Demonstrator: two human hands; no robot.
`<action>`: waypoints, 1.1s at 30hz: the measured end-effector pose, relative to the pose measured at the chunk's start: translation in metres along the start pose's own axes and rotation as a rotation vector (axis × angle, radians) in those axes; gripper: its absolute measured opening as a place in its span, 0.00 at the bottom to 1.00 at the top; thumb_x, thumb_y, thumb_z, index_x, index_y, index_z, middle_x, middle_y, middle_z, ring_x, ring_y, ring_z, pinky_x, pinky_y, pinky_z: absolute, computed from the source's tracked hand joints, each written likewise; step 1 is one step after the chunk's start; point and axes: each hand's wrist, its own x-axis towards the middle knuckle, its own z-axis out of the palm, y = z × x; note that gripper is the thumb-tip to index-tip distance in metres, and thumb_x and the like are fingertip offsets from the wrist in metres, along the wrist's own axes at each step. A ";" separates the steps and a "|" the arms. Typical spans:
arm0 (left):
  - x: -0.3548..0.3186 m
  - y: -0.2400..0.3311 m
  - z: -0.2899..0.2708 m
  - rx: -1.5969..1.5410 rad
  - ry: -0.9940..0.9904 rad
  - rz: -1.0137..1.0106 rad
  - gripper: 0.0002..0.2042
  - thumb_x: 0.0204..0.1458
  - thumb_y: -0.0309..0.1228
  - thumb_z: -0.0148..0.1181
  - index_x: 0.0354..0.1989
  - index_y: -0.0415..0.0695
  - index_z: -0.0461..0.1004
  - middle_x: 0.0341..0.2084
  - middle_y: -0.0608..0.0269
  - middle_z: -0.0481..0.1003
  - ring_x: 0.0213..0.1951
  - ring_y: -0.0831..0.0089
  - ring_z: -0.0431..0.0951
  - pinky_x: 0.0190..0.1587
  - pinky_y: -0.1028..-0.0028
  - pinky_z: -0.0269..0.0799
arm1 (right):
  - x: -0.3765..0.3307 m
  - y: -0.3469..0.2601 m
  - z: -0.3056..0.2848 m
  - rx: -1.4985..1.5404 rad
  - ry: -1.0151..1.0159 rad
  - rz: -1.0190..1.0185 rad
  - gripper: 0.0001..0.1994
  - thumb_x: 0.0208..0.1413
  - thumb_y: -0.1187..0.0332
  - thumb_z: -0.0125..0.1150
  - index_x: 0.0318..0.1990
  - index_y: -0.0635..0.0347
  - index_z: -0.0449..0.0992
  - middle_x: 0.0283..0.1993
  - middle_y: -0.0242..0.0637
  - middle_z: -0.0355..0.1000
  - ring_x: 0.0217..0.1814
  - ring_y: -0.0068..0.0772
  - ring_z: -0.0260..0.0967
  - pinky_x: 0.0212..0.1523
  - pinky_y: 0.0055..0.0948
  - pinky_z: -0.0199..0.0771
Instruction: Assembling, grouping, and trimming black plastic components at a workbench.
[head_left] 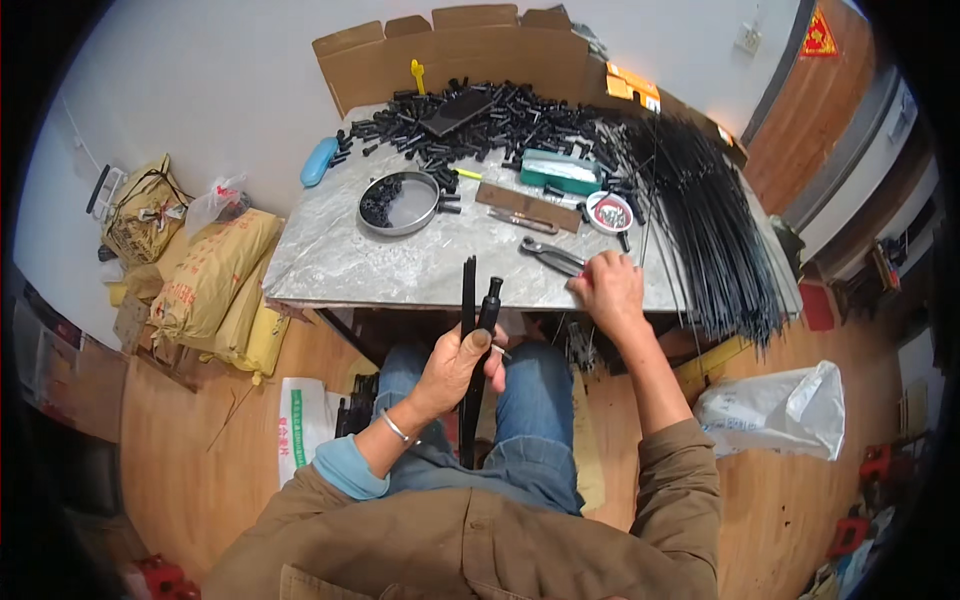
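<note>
— Hands first: what's the left hand doing?
— Fingers clamped on two black rods, held upright over the lap, a black cap on the shorter one, just below the table edge.
— And the right hand?
— Resting at the table's near edge, fingers curled together beside the pliers at its ten o'clock; whether it grips anything, I cannot tell.
— Around them?
— Round metal pan at eleven o'clock, heap of black parts at twelve, bundle of thin rods at two.
</note>
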 end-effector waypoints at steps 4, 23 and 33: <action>-0.003 -0.009 -0.012 -0.039 0.034 -0.080 0.28 0.54 0.58 0.50 0.39 0.38 0.66 0.16 0.68 0.61 0.14 0.79 0.62 0.18 0.77 0.61 | 0.004 0.005 0.008 0.037 0.032 -0.145 0.12 0.44 0.63 0.66 0.28 0.61 0.72 0.34 0.41 0.68 0.40 0.47 0.64 0.41 0.43 0.64; 0.000 -0.013 -0.010 0.024 0.198 0.020 0.25 0.58 0.56 0.46 0.38 0.41 0.64 0.14 0.73 0.58 0.14 0.84 0.58 0.16 0.82 0.53 | -0.092 -0.075 -0.055 0.310 0.029 -0.126 0.21 0.29 0.82 0.63 0.36 0.59 0.64 0.39 0.41 0.67 0.41 0.46 0.64 0.41 0.38 0.62; -0.001 -0.005 -0.002 0.163 0.155 0.021 0.23 0.59 0.54 0.45 0.37 0.42 0.66 0.14 0.73 0.60 0.14 0.85 0.60 0.15 0.82 0.55 | -0.123 -0.069 -0.062 1.966 -1.250 0.643 0.10 0.54 0.69 0.59 0.40 0.60 0.65 0.17 0.36 0.67 0.13 0.26 0.66 0.14 0.24 0.66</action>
